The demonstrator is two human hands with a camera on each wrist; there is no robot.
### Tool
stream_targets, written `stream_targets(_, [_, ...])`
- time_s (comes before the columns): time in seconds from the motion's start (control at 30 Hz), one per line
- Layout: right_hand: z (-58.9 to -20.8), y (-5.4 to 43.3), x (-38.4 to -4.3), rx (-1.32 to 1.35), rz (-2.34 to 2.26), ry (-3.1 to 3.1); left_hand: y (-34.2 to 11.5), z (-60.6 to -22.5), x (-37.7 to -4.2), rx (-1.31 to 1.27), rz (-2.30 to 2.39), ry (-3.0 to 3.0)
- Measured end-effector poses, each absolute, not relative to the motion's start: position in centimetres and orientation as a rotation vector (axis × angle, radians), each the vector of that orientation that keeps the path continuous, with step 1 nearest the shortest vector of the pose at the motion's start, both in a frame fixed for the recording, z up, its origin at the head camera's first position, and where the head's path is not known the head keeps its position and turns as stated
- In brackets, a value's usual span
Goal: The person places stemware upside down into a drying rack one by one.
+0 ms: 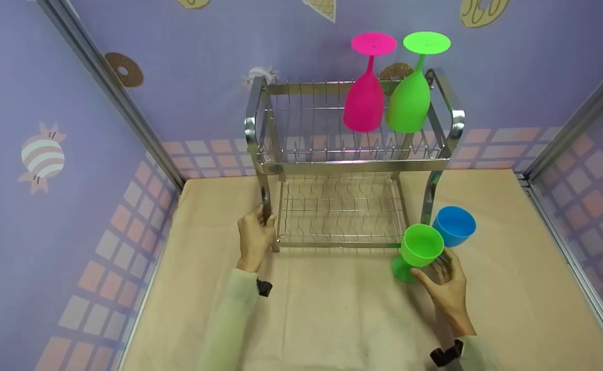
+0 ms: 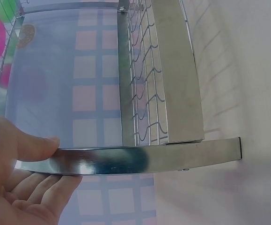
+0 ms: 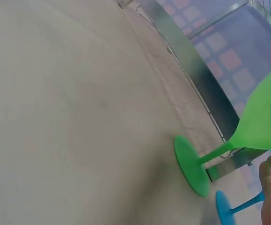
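Note:
My left hand (image 1: pixel 256 239) grips the left front upright of a two-tier metal dish rack (image 1: pixel 352 166), thumb on one side and fingers on the other. In the left wrist view, that hand (image 2: pixel 27 178) is around the flat, shiny post. My right hand (image 1: pixel 448 286) is beside a green plastic goblet (image 1: pixel 422 245), with thumb and fingers spread around the near right side of its bowl. The goblet stands upright before the rack's right front foot; its round base (image 3: pixel 191 166) shows in the right wrist view. Just behind those fingers stands a blue goblet (image 1: pixel 454 225).
On the rack's top tier, a pink goblet (image 1: pixel 364 103) and another green goblet (image 1: pixel 409 103) hang upside down, side by side at the right. The lower tier (image 1: pixel 340 210) has wavy wire dividers. Patterned walls (image 1: pixel 203 103) border the beige cloth (image 1: pixel 332 309).

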State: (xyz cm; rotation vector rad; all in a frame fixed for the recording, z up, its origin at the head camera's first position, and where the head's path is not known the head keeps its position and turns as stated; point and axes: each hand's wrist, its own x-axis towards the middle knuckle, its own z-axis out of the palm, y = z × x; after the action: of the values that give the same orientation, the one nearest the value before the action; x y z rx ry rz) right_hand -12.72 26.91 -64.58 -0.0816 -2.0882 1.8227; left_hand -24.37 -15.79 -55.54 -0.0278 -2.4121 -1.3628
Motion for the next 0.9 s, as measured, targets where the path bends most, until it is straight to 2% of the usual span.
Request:
stream_targets(0.5, [-65.7, 25.3, -14.2, -0.178, 1.932, -2.043, -15.8, -55.7, -24.5, -0.025, -1.401, -2.408])
stream_targets(0.9, [-65.4, 25.0, -14.5, -0.142, 1.941, -2.017, -15.9, -55.8, -24.4, -0.036, -1.377, -2.394])
